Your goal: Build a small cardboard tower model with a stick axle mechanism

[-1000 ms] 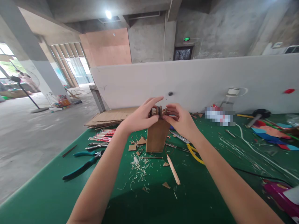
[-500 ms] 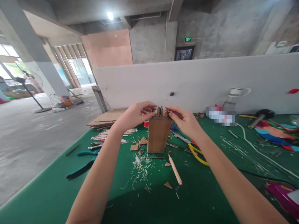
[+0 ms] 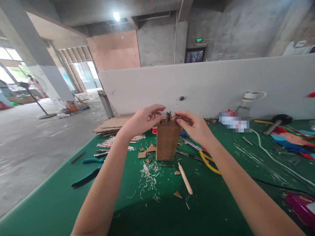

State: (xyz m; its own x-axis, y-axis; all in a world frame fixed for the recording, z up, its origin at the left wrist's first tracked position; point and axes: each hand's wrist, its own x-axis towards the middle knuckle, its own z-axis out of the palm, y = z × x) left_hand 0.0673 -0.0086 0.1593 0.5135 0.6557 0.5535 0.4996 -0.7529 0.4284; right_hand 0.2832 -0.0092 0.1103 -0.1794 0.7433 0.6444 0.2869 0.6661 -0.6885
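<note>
While a tall cardboard box [image 3: 168, 144] stands upright on the green table [image 3: 54, 200], both hands meet at its top, one at either side of the thin brown discs [image 3: 168, 116] set there on edge. The left hand [image 3: 145, 119] arches over the box's left upper edge, thumb and fingers narrowly parted; the right hand [image 3: 193, 126] brings thumb and forefinger close together at the right edge. These parts are too small and shaded to tell whether either hand actually grips anything. Just behind the box, partly hidden, sits a red spool [image 3: 154, 130]. Pale shavings [image 3: 149, 175] and a tapered wooden stick [image 3: 185, 179] lie in front; yellow-handled scissors [image 3: 209, 164] rest beneath the right forearm, teal-handled pliers [image 3: 87, 177] beside the left.
</note>
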